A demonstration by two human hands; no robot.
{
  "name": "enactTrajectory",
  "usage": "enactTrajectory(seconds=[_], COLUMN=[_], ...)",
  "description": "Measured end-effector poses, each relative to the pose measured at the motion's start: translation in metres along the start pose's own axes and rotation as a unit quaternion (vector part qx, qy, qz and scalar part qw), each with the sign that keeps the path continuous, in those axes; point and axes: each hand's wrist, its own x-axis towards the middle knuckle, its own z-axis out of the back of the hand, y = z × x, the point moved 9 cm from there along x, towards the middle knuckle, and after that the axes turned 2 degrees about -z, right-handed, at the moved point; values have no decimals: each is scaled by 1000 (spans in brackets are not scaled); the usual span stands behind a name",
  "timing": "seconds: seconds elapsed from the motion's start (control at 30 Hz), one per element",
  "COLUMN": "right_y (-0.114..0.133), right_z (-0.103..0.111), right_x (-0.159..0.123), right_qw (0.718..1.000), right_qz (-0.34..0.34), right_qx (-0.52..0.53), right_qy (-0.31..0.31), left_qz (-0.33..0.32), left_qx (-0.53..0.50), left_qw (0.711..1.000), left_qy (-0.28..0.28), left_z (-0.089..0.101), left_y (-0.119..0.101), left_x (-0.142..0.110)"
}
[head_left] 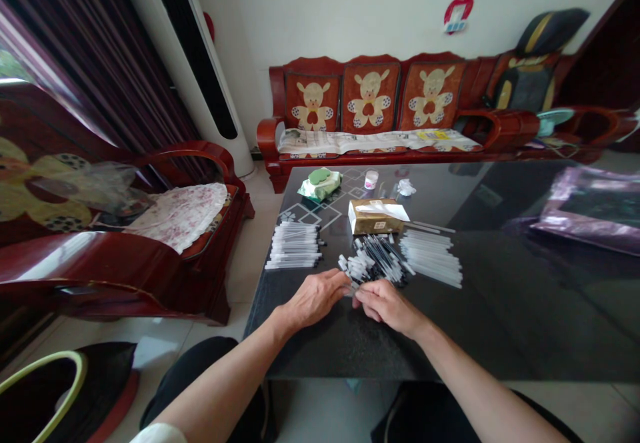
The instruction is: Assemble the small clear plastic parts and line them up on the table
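My left hand (323, 296) and my right hand (385, 303) meet over the dark table, fingers pinched together on a small pale pen part (351, 290). Most of that part is hidden by the fingers. Just beyond them lie a loose pile of white pen caps (356, 268) and a heap of black pen refills (383, 256). To the right is a row of translucent white pen barrels (433, 256). On the left, white pens with dark ends (294, 246) lie stacked side by side.
Behind the pens stands a gold tissue box (377, 221). Farther back are a green wipes pack (320, 185), a small white cup (371, 179) and crumpled tissue (406, 187). A purple plastic package (590, 209) lies on the table's (500, 309) right. Wooden sofas border the far and left sides.
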Motion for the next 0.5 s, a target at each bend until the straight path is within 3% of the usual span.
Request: enactTrajectory(seconds=[0.1, 0.23, 0.37, 0.43, 0.5], right_y=[3, 17, 33, 37, 38], right_z=[-5, 5, 9, 5, 1], right_x=[-2, -5, -12, -15, -17], right_qw=[997, 995, 930, 895, 880], right_qz=[-7, 49, 118, 145, 160], right_qx=[62, -79, -326, -399, -426], right_qy=[43, -22, -120, -136, -136], left_qz=[-25, 8, 83, 110, 126], left_qx=[6, -16, -58, -96, -133], left_qw=[1000, 1000, 995, 989, 982], left_qy=[7, -7, -2, 14, 45], left_z=[-2, 1, -2, -7, -13], left_y=[-5, -5, 9, 17, 23], left_x=[1, 4, 7, 7, 6])
